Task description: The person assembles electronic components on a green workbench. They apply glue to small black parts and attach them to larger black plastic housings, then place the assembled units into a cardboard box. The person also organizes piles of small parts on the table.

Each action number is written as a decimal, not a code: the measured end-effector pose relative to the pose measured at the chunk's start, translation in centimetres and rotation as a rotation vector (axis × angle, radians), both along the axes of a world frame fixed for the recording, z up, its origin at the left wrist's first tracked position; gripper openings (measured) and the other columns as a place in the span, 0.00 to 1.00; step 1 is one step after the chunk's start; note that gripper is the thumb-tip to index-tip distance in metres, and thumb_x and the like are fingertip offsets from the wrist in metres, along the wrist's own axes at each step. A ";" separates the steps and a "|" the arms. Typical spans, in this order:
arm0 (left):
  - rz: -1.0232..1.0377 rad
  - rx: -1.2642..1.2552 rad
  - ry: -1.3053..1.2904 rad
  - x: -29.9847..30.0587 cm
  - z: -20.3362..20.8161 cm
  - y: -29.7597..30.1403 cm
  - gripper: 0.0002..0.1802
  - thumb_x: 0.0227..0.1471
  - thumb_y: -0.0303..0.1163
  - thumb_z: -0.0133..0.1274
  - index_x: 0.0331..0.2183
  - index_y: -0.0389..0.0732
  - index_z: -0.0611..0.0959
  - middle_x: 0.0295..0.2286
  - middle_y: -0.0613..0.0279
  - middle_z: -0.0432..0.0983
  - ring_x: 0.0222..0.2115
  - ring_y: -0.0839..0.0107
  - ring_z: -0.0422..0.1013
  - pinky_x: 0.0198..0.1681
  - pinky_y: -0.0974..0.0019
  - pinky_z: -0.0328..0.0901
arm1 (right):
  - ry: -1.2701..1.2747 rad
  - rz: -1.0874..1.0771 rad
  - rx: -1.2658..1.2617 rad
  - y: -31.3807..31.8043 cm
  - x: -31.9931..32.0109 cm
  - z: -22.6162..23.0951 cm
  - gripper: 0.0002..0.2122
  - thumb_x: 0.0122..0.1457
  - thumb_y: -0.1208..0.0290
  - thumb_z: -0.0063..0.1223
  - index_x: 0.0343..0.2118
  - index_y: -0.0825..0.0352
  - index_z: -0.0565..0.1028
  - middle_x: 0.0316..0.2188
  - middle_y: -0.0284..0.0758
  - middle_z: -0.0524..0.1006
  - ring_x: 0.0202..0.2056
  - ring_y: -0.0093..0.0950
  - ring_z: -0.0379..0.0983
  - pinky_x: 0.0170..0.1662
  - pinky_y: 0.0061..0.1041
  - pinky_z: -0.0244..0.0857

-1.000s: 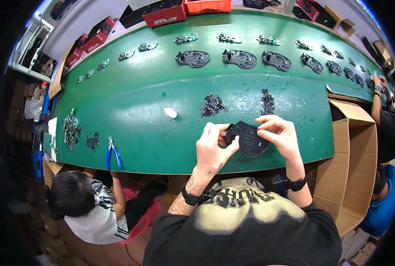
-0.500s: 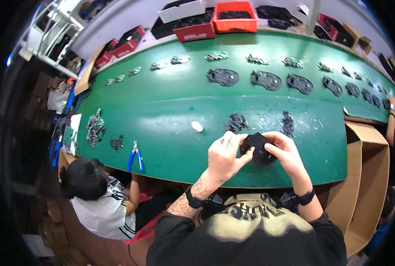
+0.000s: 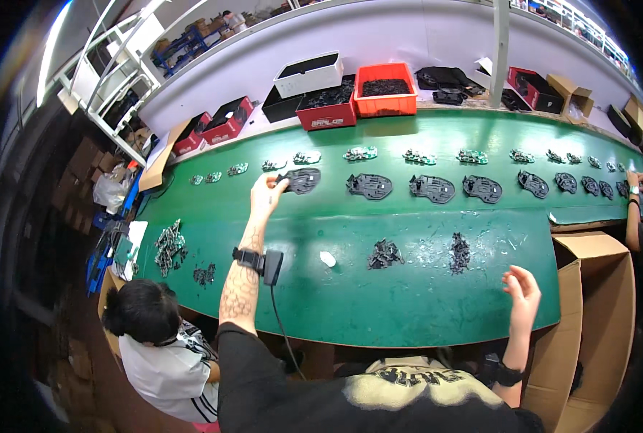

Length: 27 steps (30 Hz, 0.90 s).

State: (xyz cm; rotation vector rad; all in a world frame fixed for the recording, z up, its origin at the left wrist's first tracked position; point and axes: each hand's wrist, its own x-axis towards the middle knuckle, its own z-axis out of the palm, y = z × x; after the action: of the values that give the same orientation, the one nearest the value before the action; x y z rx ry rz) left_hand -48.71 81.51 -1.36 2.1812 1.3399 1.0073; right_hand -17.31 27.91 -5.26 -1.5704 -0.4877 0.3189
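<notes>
Far out at the left end of a row, my left hand pinches the edge of a black mouse base shell, which lies at or just above the table. Similar black base shells continue the row to the right. Behind them runs a line of green circuit boards. My right hand hovers over the table's near right part, fingers loosely bent and apart, with nothing in it. Two heaps of small black parts, one on the left and one on the right, lie between my arms, near a small white object.
Red and white boxes and an orange bin of black parts line the back. At left are a heap of metallic-looking pieces and a seated person. An open carton stands right; another person's hand is beyond.
My left hand has carried the black base shell from in front of me to the row's left end. My right hand has let go of it and moved right. The view has tilted up.
</notes>
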 end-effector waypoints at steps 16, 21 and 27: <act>-0.185 0.149 -0.138 4.4 4.9 -6.4 0.27 0.58 0.33 0.55 0.56 0.29 0.74 0.49 0.47 0.76 0.44 0.65 0.74 0.48 0.63 0.68 | -0.172 -0.643 -0.899 -26.7 5.0 4.8 0.18 0.61 0.59 0.56 0.42 0.71 0.80 0.41 0.44 0.82 0.43 0.35 0.78 0.48 0.30 0.68; -0.696 0.311 -0.098 3.7 5.8 -22.9 0.17 0.58 0.24 0.47 0.49 0.32 0.76 0.48 0.49 0.73 0.46 0.60 0.70 0.45 0.61 0.67 | -0.126 -0.143 -0.779 -26.1 7.4 0.4 0.12 0.60 0.67 0.48 0.30 0.70 0.80 0.25 0.36 0.79 0.29 0.22 0.71 0.36 0.28 0.66; -1.298 0.136 0.212 9.1 -1.9 -36.4 0.26 0.44 0.20 0.59 0.49 0.37 0.79 0.49 0.51 0.74 0.50 0.52 0.71 0.54 0.54 0.65 | 0.175 0.208 -1.142 -29.4 8.9 1.0 0.20 0.61 0.59 0.48 0.48 0.70 0.78 0.43 0.44 0.81 0.43 0.30 0.76 0.47 0.33 0.69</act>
State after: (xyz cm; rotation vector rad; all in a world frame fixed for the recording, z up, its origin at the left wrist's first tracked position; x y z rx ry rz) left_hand -39.59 45.13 -3.30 2.5544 -0.2563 0.3231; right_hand -8.43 -1.50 -4.30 -2.5563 -0.3290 1.0066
